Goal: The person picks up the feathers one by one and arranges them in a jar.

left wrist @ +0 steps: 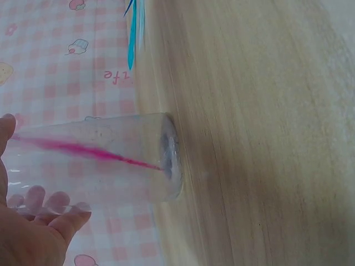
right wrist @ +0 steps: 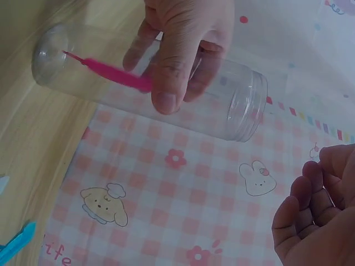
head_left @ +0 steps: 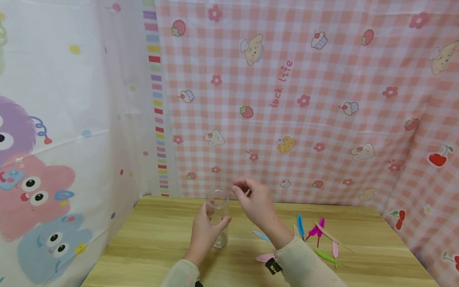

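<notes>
A clear cylindrical jar (head_left: 218,208) stands upright on the wooden table, its open mouth facing up. My left hand (head_left: 205,234) grips the jar around its middle, thumb on the near side and fingers around the far side. Inside, a magenta feather (right wrist: 116,75) leans with its thin quill end at the jar's bottom, as the left wrist view also shows. Beside and slightly above the mouth, my right hand (head_left: 255,202) hovers with its fingers loosely bent; nothing shows between them in the right wrist view.
Several loose feathers lie right of the jar, including a blue feather (head_left: 300,224), magenta feathers (head_left: 318,229), a green feather (head_left: 324,255) and a pale blue feather (head_left: 261,236). A pink feather (head_left: 264,258) lies by the right sleeve. Behind the table (head_left: 143,239) hangs a checked cloth (head_left: 265,127).
</notes>
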`<action>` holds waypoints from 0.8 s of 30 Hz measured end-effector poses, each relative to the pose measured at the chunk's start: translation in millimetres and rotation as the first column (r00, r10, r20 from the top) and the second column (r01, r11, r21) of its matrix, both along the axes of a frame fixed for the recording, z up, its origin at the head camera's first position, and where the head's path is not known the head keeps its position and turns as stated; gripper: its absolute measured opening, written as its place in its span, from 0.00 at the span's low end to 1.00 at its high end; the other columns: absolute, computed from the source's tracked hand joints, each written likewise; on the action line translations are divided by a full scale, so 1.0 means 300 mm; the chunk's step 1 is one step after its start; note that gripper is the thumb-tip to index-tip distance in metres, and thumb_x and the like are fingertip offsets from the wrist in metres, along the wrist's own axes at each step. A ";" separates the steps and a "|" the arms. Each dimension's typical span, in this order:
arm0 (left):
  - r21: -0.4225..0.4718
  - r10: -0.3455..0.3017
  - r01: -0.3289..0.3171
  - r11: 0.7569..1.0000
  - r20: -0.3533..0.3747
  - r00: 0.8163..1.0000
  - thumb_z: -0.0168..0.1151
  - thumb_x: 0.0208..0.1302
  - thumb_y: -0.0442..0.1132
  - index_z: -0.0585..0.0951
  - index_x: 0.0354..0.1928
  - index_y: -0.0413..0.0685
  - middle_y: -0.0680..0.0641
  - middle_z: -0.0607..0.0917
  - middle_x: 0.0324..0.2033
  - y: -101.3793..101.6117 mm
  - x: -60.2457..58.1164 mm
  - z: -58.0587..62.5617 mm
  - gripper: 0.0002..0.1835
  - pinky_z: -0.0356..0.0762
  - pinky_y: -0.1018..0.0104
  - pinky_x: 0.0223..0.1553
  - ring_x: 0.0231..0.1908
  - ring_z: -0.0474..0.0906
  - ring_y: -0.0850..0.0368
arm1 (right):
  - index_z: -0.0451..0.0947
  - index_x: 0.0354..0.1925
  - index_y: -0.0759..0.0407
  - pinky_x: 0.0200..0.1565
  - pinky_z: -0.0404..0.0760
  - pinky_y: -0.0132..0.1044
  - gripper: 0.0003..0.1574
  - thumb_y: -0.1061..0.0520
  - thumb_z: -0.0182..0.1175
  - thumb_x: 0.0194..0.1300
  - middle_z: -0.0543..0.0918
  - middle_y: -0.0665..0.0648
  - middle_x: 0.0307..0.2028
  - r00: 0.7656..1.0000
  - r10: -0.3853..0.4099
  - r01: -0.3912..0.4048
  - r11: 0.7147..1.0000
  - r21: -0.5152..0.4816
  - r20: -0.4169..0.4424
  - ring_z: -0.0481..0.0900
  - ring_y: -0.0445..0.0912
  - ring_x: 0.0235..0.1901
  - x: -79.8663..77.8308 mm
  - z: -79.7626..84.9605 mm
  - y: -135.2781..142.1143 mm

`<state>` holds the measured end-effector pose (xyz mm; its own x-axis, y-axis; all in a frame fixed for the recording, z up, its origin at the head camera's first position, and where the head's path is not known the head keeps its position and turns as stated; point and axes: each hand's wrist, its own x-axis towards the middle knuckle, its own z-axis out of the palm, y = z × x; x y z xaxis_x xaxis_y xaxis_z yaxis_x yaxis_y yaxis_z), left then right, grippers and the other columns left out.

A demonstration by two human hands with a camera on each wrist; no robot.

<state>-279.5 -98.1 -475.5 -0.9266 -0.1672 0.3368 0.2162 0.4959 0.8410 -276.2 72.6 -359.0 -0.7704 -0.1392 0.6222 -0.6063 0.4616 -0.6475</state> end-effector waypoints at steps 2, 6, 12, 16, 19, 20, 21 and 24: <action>-0.003 -0.002 0.002 1.000 -0.003 1.000 0.83 0.59 0.49 0.74 0.67 0.42 0.36 0.86 0.62 -0.001 0.002 -0.001 0.40 0.84 0.40 0.63 0.61 0.84 0.35 | 0.89 0.43 0.58 0.32 0.81 0.29 0.04 0.58 0.69 0.74 0.89 0.50 0.33 1.000 0.007 -0.007 1.000 0.001 -0.011 0.79 0.38 0.29 -0.001 -0.007 0.006; 0.001 -0.005 0.005 1.000 0.004 1.000 0.82 0.59 0.51 0.73 0.67 0.42 0.37 0.86 0.62 -0.002 0.004 -0.002 0.40 0.84 0.40 0.63 0.62 0.84 0.35 | 0.88 0.43 0.56 0.33 0.82 0.29 0.03 0.58 0.69 0.74 0.88 0.49 0.33 1.000 0.015 -0.015 1.000 0.027 -0.024 0.79 0.37 0.30 -0.004 -0.024 0.026; 0.012 -0.015 0.014 1.000 0.011 1.000 0.82 0.60 0.52 0.72 0.68 0.42 0.36 0.85 0.63 -0.005 0.007 -0.003 0.41 0.83 0.39 0.65 0.64 0.83 0.34 | 0.88 0.44 0.50 0.35 0.82 0.30 0.03 0.58 0.68 0.75 0.88 0.49 0.34 0.998 0.008 -0.011 0.999 0.050 0.055 0.80 0.38 0.32 -0.002 -0.053 0.078; 0.014 -0.020 0.020 1.000 0.006 1.000 0.82 0.60 0.52 0.72 0.68 0.42 0.36 0.85 0.63 -0.006 0.009 -0.003 0.42 0.82 0.39 0.65 0.64 0.82 0.33 | 0.88 0.42 0.49 0.34 0.81 0.30 0.02 0.56 0.68 0.75 0.87 0.47 0.33 0.997 -0.014 0.008 0.997 0.081 0.073 0.79 0.37 0.32 -0.005 -0.076 0.113; 0.015 -0.017 0.017 1.000 0.002 1.000 0.82 0.59 0.52 0.73 0.68 0.42 0.37 0.86 0.63 -0.005 0.007 -0.005 0.41 0.83 0.39 0.65 0.63 0.83 0.34 | 0.88 0.41 0.51 0.33 0.81 0.30 0.02 0.58 0.69 0.74 0.87 0.47 0.32 0.999 -0.024 0.019 0.993 0.113 0.046 0.79 0.35 0.31 -0.006 -0.096 0.137; 0.017 -0.016 0.016 1.000 0.003 1.000 0.82 0.59 0.52 0.73 0.68 0.42 0.37 0.86 0.63 -0.004 0.007 -0.005 0.41 0.83 0.39 0.65 0.63 0.83 0.34 | 0.88 0.41 0.51 0.33 0.81 0.30 0.02 0.59 0.69 0.73 0.88 0.46 0.32 0.999 -0.028 0.022 0.992 0.122 0.044 0.79 0.35 0.31 -0.004 -0.102 0.146; 0.019 -0.016 0.016 1.000 0.006 1.000 0.82 0.59 0.52 0.73 0.68 0.42 0.37 0.85 0.63 -0.004 0.006 -0.005 0.41 0.83 0.39 0.65 0.63 0.83 0.34 | 0.88 0.40 0.52 0.33 0.81 0.29 0.02 0.60 0.69 0.73 0.87 0.46 0.32 0.999 -0.029 0.023 0.991 0.131 0.041 0.79 0.35 0.31 -0.002 -0.109 0.154; 0.016 -0.016 0.016 1.000 0.006 1.000 0.82 0.59 0.52 0.72 0.68 0.42 0.36 0.85 0.63 -0.004 0.006 -0.003 0.42 0.82 0.38 0.65 0.64 0.83 0.33 | 0.87 0.40 0.50 0.34 0.81 0.29 0.04 0.60 0.69 0.73 0.87 0.45 0.31 0.996 -0.037 0.025 0.987 0.156 0.078 0.78 0.35 0.31 0.004 -0.127 0.176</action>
<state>-277.7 -99.2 -476.5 -0.9314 -0.1574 0.3283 0.2186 0.4792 0.8500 -275.0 125.4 -397.1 -0.8223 -0.2047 0.5309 -0.5393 0.5779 -0.6125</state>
